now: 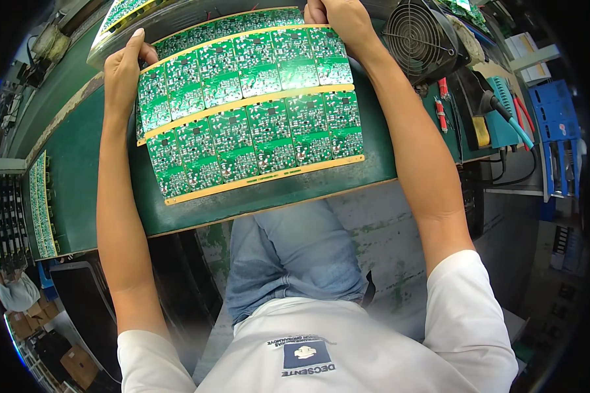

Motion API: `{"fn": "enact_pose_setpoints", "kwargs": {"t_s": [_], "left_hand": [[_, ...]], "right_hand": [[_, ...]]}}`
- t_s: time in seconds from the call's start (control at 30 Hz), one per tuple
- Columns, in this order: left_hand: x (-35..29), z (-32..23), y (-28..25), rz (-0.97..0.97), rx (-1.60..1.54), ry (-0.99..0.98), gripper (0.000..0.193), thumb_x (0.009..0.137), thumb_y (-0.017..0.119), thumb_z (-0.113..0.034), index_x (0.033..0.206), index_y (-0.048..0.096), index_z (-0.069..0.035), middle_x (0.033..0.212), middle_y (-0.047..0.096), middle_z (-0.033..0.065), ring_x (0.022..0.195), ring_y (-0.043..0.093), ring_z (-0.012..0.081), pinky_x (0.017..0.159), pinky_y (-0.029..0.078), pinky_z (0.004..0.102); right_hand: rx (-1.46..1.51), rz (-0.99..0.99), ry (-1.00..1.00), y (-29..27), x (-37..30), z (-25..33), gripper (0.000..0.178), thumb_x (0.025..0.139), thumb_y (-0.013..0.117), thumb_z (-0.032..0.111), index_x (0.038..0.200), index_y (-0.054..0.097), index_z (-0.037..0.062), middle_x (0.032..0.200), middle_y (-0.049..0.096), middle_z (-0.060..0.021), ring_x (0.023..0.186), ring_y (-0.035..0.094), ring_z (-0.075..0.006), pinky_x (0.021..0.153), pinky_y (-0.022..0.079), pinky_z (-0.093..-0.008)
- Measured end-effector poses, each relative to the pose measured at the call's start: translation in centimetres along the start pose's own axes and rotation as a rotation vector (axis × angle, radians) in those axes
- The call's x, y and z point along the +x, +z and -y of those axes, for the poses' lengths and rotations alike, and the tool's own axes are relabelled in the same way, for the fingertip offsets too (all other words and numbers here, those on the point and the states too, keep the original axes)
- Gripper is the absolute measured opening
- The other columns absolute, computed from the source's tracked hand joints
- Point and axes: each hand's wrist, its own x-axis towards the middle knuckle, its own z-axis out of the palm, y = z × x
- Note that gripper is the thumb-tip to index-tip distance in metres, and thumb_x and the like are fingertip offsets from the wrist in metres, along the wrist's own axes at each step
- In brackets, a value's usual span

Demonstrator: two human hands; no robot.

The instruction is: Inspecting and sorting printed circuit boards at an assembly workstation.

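A green circuit board panel point(223, 75) with yellow edge strips is held by its far corners between my two hands. My left hand point(126, 69) is closed at its far left corner, the thumb pointing up and away. At the far right corner my right hand point(337, 19) has its fingers curled at the edge. A second circuit board panel point(255, 141) lies nearer to me on the green bench mat point(78, 190), its far edge meeting or passing under the held one; I cannot tell which. Another panel point(233, 27) shows partly behind them.
A black fan point(418, 39) with a wire guard stands at the far right. Beside it are red-handled tools point(442, 111) and a soldering iron point(508, 118) in a turquoise holder. A blue rack point(557, 137) is farther right. Narrow board strips point(42, 206) stand along the bench's left end.
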Motion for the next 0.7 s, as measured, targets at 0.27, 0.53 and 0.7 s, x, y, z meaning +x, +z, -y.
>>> {"fn": "enact_pose_setpoints", "kwargs": {"t_s": [0.27,0.53,0.7], "left_hand": [[0.1,0.0,-0.1,0.002,0.008,0.007,0.048,0.100,0.049,-0.031,0.061,0.055,-0.003,0.071,0.058,0.0050,0.069,0.053,0.0123,0.071,0.040,0.0225],[0.0,-0.2,0.1,0.002,0.006,-0.006,0.048,0.100,0.049,-0.031,0.062,0.055,-0.004,0.072,0.058,0.0051,0.069,0.053,0.0120,0.070,0.039,0.0223],[-0.1,-0.5,0.3,-0.003,0.007,-0.008,0.048,0.101,0.048,-0.030,0.061,0.054,-0.004,0.072,0.057,0.0049,0.069,0.052,0.0119,0.070,0.039,0.0222]], "right_hand": [[-0.691,-0.212,-0.053,4.1,-2.6,2.4,0.053,0.098,0.036,0.024,0.049,0.042,0.0057,0.051,0.049,-0.0077,0.048,0.044,-0.0144,0.050,0.036,-0.0254],[-0.768,-0.257,-0.062,4.8,-2.7,2.8,0.048,0.093,0.034,0.018,0.049,0.043,0.0035,0.053,0.052,-0.0100,0.049,0.047,-0.0172,0.050,0.040,-0.0266],[-0.397,-0.203,0.001,3.1,-1.3,1.9,0.053,0.098,0.038,0.022,0.048,0.046,0.0049,0.050,0.050,-0.0072,0.047,0.046,-0.0160,0.052,0.041,-0.0252]]}}
